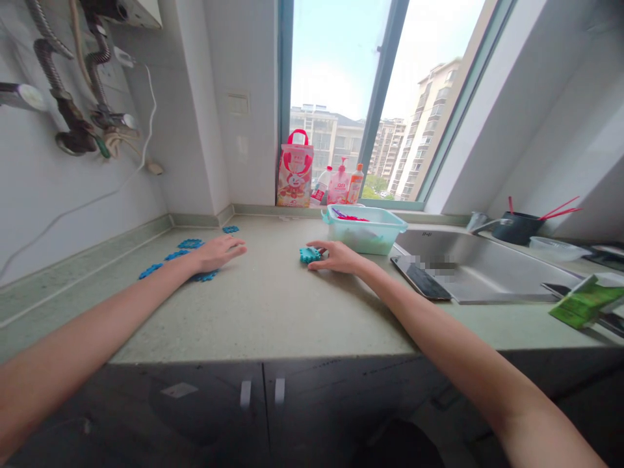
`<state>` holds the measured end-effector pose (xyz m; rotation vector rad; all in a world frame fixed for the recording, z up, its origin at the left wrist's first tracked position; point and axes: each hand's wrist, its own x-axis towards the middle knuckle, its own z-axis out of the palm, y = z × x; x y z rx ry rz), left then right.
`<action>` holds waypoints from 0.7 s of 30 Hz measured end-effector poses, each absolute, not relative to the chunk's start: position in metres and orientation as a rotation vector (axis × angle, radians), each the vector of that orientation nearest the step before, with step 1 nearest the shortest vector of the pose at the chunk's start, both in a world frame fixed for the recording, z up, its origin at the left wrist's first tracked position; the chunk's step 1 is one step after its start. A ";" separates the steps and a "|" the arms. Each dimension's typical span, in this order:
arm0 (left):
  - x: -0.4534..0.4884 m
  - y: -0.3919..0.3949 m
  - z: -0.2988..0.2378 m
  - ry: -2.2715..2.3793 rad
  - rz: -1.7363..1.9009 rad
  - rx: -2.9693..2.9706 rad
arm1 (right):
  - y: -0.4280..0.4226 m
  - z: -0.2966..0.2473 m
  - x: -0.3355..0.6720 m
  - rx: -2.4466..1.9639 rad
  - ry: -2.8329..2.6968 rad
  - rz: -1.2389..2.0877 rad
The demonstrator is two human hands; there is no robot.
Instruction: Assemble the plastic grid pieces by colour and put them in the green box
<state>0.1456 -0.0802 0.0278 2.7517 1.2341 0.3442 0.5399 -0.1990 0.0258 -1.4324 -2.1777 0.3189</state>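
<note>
My right hand point(338, 255) has its thumb and fingers closed around the edge of a teal gear-shaped toy piece point(309, 255), at or just above the countertop point(263, 305). Over on the left, my left hand point(218, 251) is open, its fingers stretched out, with nothing visible in it. Near it lie several flat blue pieces with notched edges, among them a far piece point(231, 229), a middle piece point(190, 244) and a left piece point(151, 271). My left hand and forearm partly cover a few of them.
A pale teal plastic tub point(375, 235) with red and purple items stands behind my right hand. A dark phone point(420, 278) lies by the steel sink point(487, 276). A green packet point(582, 302) sits farther right. Bottles point(338, 185) and a pink bag point(295, 172) stand at the window.
</note>
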 end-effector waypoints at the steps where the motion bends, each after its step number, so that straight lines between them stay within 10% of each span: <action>1: 0.145 -0.080 0.027 1.233 0.350 2.749 | -0.200 0.027 0.540 -1.421 -2.189 0.310; 21: 0.141 -0.072 0.020 1.276 0.359 2.722 | -0.195 0.023 0.526 -1.347 -2.237 0.066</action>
